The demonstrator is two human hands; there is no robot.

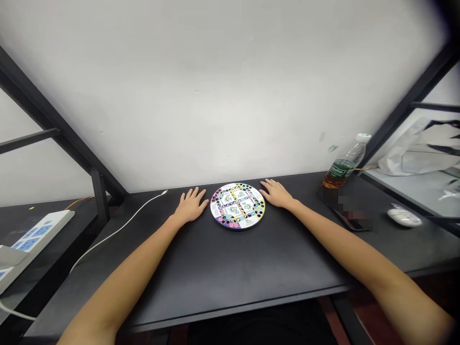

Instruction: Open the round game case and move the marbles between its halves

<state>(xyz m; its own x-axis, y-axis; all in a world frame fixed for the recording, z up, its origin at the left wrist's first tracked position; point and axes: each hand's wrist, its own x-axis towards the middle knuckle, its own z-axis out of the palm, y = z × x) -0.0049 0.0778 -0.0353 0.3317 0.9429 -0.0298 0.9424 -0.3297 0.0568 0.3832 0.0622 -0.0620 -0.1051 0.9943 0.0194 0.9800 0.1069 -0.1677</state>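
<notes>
A round, colourful game board [237, 206] with dark holes around its printed pattern lies on the black desk [233, 268], near the wall. My left hand [191, 205] rests palm down just left of the board, fingers spread and holding nothing. On the other side, my right hand [276, 192] lies flat on the desk with its fingers apart, close to the board's right edge. The thumbs of both hands point toward the board, and a small gap seems to separate each from it.
A bottle [343, 165] of brown drink stands at the back right, near a dark phone-like object [350, 218] and a white mouse [404, 217]. A white cable [120, 232] runs along the left side. Further left lies a power strip [39, 235]. Behind rises a white wall [230, 96].
</notes>
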